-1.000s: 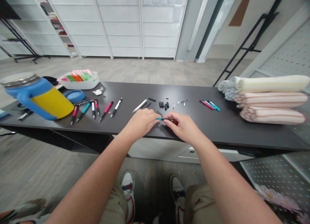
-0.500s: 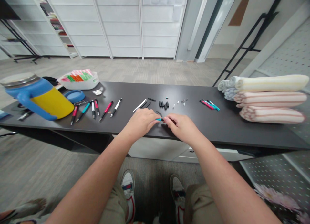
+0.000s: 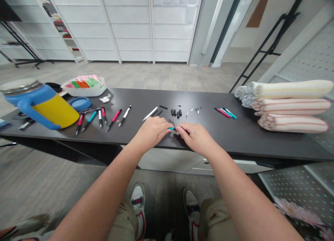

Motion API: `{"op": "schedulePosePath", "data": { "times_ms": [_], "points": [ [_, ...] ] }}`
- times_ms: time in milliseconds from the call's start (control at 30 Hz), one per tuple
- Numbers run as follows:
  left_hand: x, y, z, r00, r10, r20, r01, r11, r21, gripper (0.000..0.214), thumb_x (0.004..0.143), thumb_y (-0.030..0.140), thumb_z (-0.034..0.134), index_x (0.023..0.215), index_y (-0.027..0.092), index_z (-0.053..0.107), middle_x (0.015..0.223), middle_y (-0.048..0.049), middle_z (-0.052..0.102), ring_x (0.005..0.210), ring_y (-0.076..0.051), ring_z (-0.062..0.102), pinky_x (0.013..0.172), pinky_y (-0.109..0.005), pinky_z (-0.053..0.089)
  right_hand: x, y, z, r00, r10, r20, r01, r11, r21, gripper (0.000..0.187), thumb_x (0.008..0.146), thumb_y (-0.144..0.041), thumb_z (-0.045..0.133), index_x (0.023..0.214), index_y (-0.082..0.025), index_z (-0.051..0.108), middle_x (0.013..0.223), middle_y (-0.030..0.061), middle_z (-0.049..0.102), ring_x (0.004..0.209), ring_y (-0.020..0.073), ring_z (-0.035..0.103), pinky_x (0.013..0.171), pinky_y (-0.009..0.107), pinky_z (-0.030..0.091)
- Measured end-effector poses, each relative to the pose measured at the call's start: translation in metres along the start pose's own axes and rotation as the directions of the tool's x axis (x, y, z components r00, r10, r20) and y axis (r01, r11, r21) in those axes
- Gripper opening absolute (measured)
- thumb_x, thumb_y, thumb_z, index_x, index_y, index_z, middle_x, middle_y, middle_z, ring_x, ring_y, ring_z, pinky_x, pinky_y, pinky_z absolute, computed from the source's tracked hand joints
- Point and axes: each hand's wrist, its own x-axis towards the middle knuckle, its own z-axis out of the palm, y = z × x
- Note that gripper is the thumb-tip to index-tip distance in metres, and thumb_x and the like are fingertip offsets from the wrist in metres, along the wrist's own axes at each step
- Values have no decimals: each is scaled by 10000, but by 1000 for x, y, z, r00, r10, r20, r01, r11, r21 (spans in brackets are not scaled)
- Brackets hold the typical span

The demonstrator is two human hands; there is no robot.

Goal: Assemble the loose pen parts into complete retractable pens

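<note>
My left hand (image 3: 152,130) and my right hand (image 3: 196,136) meet over the front of the dark table (image 3: 261,140). Both pinch a teal pen (image 3: 171,128), of which only a short teal piece shows between the fingertips. Just behind the hands lie small black pen parts (image 3: 176,112), a white pen barrel (image 3: 150,113) and tiny springs and tips (image 3: 195,110). To the left is a row of assembled pens (image 3: 101,117) in red, teal, black and white. A small group of finished pens (image 3: 225,112) lies to the right.
A yellow and blue jug (image 3: 41,103) lies at the left end, with a blue lid (image 3: 79,103) and a white tray of coloured items (image 3: 85,85) behind it. Rolled towels (image 3: 289,105) are stacked at the right. My shoes (image 3: 137,202) show below the table edge.
My right hand has slid left along the pen toward my left hand. The black part of the pen that showed between the hands is now covered.
</note>
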Motion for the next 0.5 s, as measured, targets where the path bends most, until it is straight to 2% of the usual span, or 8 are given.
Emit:
{"op": "schedulePosePath", "data": {
  "times_ms": [67, 133, 200, 333, 500],
  "points": [
    [0, 0, 1, 1000, 1, -8, -1, 1000, -2, 228, 1045, 290, 564, 1194, 223, 723, 1061, -60, 743, 990, -233, 645, 878, -393, 443, 0, 0, 0, 1000, 22, -10, -22, 1000, -7, 299, 1070, -373, 480, 898, -221, 672, 817, 17, 718, 729, 167, 614, 665, 279, 352],
    [-1, -1, 1, 1000, 0, -12, -1, 1000, -4, 226, 1045, 295, 565, 1184, 218, 724, 1057, -61, 743, 989, -234, 643, 886, -394, 441, 0, 1, 1, 999, 39, -18, -38, 999, 24, 169, 1018, -371, 585, 989, -227, 669, 839, 5, 725, 710, 160, 613, 655, 270, 357],
    [-1, -1, 1, 1000, 1, -15, -1, 1000, -2, 232, 1049, 301, 556, 1183, 219, 726, 1053, -60, 742, 983, -236, 642, 881, -392, 438, 0, 1, 1, 999, 32, -14, -32, 999, 36, 137, 994, -355, 624, 1033, -230, 667, 859, 0, 729, 716, 156, 619, 655, 264, 361],
    [0, 0, 1, 1000, 14, -15, -14, 1000, -6, 239, 1051, 294, 551, 1197, 228, 728, 1039, -58, 739, 972, -234, 641, 870, -387, 436, 0, 0, 2, 1000, 13, 9, -12, 999, -35, 335, 1081, -377, 449, 890, -223, 677, 832, 21, 725, 757, 171, 631, 665, 279, 345],
    [-1, 0, 0, 999, 28, -22, -28, 1000, 6, 242, 1053, 309, 545, 1163, 213, 737, 1040, -70, 741, 975, -235, 646, 878, -391, 434, -1, 0, 1, 1000, 21, -2, -21, 1000, 6, 148, 999, -368, 615, 1017, -236, 682, 845, -2, 724, 707, 154, 607, 652, 263, 350]
  ]
}}
